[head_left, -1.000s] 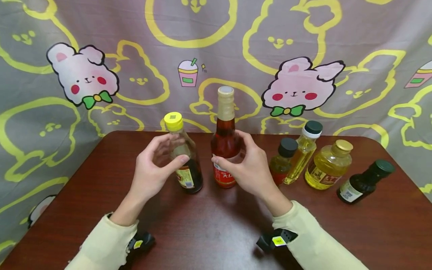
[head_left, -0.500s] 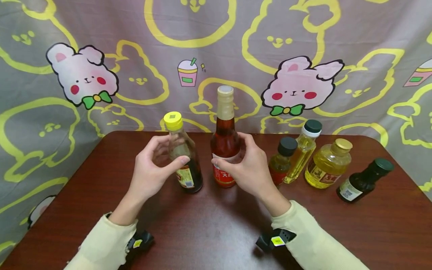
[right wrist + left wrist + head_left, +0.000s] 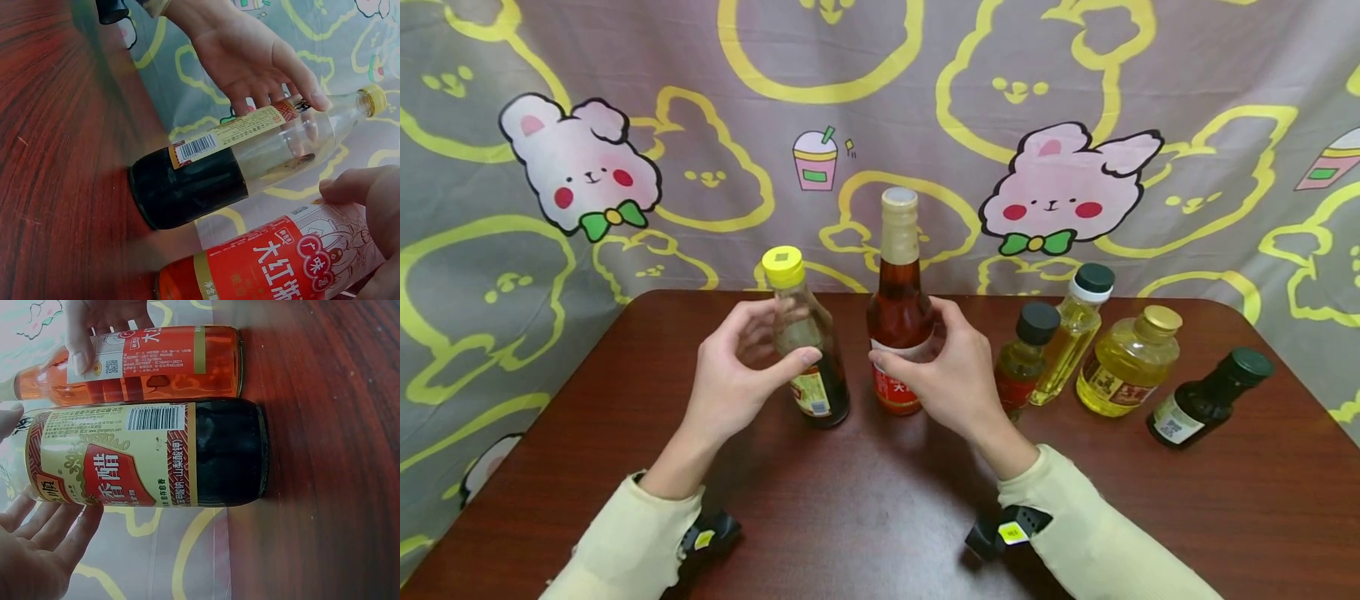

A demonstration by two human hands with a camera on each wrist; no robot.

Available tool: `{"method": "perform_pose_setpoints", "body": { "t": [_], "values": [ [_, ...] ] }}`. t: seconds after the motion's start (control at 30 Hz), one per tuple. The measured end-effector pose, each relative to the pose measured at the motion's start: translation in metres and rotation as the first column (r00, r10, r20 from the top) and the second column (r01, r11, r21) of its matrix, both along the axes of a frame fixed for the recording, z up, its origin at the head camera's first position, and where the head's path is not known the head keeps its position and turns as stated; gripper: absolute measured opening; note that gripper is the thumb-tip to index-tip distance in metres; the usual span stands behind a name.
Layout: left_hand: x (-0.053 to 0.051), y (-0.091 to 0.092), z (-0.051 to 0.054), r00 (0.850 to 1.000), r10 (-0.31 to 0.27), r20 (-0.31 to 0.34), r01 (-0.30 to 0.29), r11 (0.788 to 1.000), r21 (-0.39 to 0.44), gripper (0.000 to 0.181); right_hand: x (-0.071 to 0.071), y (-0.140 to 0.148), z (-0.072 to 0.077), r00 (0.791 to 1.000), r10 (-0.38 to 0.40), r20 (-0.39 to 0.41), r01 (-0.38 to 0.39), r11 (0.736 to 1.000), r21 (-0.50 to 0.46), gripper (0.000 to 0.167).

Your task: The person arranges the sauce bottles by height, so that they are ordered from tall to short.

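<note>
Little has moved: left hand [image 3: 730,377] curls round the yellow-capped bottle [image 3: 831,358], right hand [image 3: 958,377] round the red-labelled bottle [image 3: 899,310], farther right.

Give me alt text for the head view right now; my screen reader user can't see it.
A person's left hand grips a yellow-capped bottle of dark liquid while the right hand grips a taller red bottle beside it, both upright on a brown table. Four more bottles stand farther right, before a cartoon-print cloth.
</note>
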State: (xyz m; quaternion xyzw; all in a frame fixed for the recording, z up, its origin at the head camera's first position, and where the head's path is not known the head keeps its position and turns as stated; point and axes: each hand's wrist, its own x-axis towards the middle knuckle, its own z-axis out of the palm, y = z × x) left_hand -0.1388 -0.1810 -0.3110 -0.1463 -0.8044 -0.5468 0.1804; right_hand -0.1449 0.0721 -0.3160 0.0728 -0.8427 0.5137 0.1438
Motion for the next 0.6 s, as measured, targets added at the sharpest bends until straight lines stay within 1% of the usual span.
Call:
{"method": "perform_pose_setpoints", "body": {
  "t": [0.3,0.6],
  "values": [
    [0.0012,-0.0001,0.0012,1.000,0.000,0.005,0.000,1.000,0.007,0.054,-0.0008,-0.0010,-0.0043,0.998,0.017,-0.064,-0.022,0.997,-0.067,0.070],
    [0.0005,-0.0011,0.0016,1.000,0.003,0.013,-0.003,1.000,-0.013,0.054,-0.0020,-0.0043,-0.0089,0.993,0.009,-0.119,-0.020,0.996,-0.091,0.068]
  ]
}}
